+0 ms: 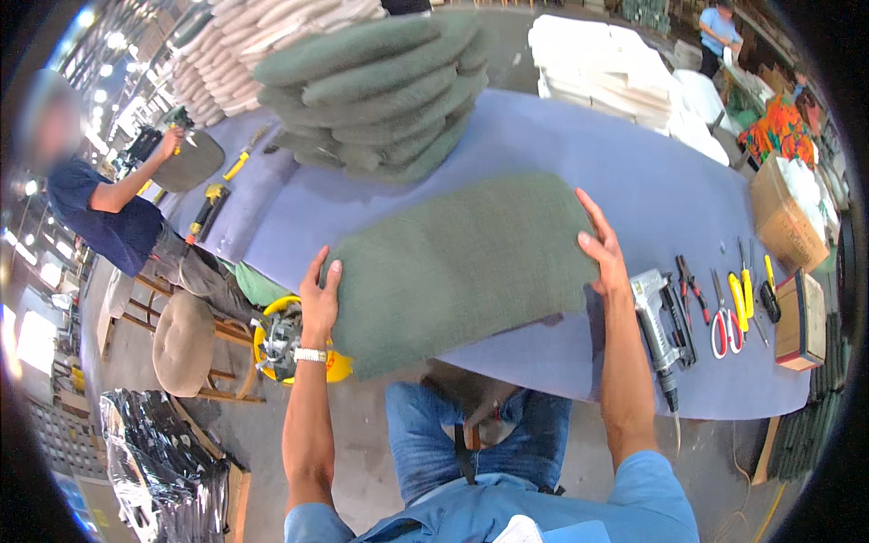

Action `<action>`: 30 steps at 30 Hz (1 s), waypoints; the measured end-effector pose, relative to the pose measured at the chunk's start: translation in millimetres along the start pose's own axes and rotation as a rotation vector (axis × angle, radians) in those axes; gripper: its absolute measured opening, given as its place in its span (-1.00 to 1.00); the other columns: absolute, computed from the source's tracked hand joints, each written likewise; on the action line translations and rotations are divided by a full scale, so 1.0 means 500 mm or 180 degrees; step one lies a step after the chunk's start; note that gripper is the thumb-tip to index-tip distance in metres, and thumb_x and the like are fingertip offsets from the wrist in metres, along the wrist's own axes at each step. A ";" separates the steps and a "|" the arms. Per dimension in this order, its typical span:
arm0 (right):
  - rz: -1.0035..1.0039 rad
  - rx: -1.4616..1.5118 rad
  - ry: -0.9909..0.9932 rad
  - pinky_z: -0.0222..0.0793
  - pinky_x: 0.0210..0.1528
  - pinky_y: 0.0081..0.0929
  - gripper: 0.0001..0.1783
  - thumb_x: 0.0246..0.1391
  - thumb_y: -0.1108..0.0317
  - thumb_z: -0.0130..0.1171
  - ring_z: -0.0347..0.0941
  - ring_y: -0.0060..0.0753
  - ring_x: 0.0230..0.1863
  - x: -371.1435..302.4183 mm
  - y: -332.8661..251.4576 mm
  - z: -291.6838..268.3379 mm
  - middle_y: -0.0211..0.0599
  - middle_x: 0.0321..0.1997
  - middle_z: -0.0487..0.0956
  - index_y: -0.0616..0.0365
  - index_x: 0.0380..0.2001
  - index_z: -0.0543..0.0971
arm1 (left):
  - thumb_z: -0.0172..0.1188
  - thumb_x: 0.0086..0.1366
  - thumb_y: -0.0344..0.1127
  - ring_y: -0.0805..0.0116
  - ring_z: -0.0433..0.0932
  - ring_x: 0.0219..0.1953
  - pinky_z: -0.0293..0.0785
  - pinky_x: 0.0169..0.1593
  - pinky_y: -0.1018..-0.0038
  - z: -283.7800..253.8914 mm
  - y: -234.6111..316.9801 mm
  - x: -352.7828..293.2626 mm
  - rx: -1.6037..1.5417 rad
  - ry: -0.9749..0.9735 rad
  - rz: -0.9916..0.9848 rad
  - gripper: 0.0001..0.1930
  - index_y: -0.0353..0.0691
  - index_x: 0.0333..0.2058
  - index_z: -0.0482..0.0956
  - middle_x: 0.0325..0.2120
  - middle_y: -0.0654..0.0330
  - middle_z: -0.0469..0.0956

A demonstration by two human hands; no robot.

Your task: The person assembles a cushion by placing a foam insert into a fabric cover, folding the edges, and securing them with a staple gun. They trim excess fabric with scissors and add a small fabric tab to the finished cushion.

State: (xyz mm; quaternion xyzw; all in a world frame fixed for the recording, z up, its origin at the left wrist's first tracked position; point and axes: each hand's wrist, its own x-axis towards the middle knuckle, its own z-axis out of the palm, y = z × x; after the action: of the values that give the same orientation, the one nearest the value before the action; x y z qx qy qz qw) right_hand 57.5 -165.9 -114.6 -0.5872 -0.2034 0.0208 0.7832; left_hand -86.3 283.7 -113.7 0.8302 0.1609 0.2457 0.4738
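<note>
The left hand (319,294) holds one end of a green pad (462,267), and the right hand (604,249) holds the other end. The pad is in front of the person, over the near edge of the blue bench (670,199); it is hard to tell if they touch. A yellow bucket (339,367) with grey bits in it is low down by the left wrist. Right of the right hand, a silver gun (652,317), scissors (725,330) and a box (800,321) sit on the bench. Farther back is a big stack (380,100) of green pads. At the left, a co-worker (109,208) holds a tool (177,119)
</note>
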 end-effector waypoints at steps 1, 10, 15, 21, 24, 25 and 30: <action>-0.0194 0.0072 0.0024 0.19 0.42 -0.25 0.04 -0.03 -0.03 0.45 0.25 -0.20 0.42 0.000 -0.009 0.007 -0.05 0.44 0.31 0.12 0.46 0.26 | 0.22 0.45 -0.10 0.13 0.38 0.34 0.19 0.41 0.28 -0.012 0.007 -0.002 -0.0045 0.0142 0.0192 -0.44 -0.29 0.30 0.45 0.26 -0.10 0.47; -0.0292 -0.0572 0.0306 0.42 0.23 -0.32 -0.11 -0.13 0.26 0.63 0.50 -0.32 0.15 -0.035 -0.079 -0.014 -0.26 0.13 0.60 0.20 0.28 0.44 | -0.22 0.54 0.14 0.44 0.48 -0.34 0.38 -0.20 0.49 -0.116 0.229 -0.029 -0.0754 0.1575 0.2269 -0.32 -0.36 0.19 0.57 -0.35 0.22 0.58; -0.0913 -0.0969 0.0363 0.44 0.22 -0.36 -0.14 -0.18 0.43 0.62 0.52 -0.36 0.09 -0.040 -0.104 -0.002 -0.27 0.08 0.62 0.20 0.24 0.46 | -0.35 0.57 0.17 0.36 0.54 -0.25 0.44 -0.08 0.40 -0.090 0.180 -0.056 -0.1334 0.1269 0.1885 -0.25 -0.38 0.05 0.67 -0.35 0.12 0.64; -0.0517 -0.1062 0.0351 0.42 0.24 -0.35 -0.06 -0.25 0.40 0.65 0.49 -0.39 0.12 -0.096 -0.109 -0.029 -0.31 0.05 0.60 0.17 0.27 0.43 | -0.28 0.59 0.07 0.20 0.61 -0.09 0.44 0.11 0.31 0.007 0.121 -0.133 -0.0723 0.0763 0.1324 -0.31 -0.44 -0.05 0.70 -0.12 -0.03 0.71; -0.0379 -0.1355 0.0348 0.40 0.23 -0.34 -0.08 -0.22 0.34 0.65 0.47 -0.39 0.13 -0.097 -0.102 -0.040 -0.33 0.02 0.59 0.16 0.25 0.43 | -0.28 0.60 0.04 0.21 0.62 -0.11 0.45 0.09 0.33 0.013 0.130 -0.135 -0.0641 0.0840 0.1217 -0.32 -0.47 -0.08 0.69 -0.15 -0.03 0.72; -0.0517 -0.1384 0.0363 0.40 0.21 -0.34 -0.15 -0.17 0.30 0.63 0.48 -0.39 0.11 -0.097 -0.099 -0.041 -0.32 0.01 0.59 0.18 0.22 0.44 | -0.29 0.60 0.03 0.20 0.62 -0.12 0.45 0.09 0.32 0.019 0.120 -0.134 -0.0648 0.0910 0.1248 -0.33 -0.47 -0.11 0.70 -0.17 -0.02 0.72; -0.0565 -0.1067 0.0510 0.39 0.18 -0.33 -0.29 -0.04 0.26 0.56 0.48 -0.39 0.06 -0.103 -0.042 -0.076 -0.31 0.02 0.60 0.22 0.14 0.46 | -0.28 0.59 -0.01 0.28 0.60 -0.12 0.46 0.09 0.33 0.037 0.065 -0.127 -0.1093 0.0823 0.1053 -0.38 -0.43 -0.06 0.68 -0.22 0.05 0.69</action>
State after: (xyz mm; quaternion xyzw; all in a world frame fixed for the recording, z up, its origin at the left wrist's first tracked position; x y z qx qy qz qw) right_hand 18.8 -221.2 -118.8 -0.6888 -0.1920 -0.1293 0.6870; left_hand -127.3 222.6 -110.0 0.7144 0.0382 0.4474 0.5366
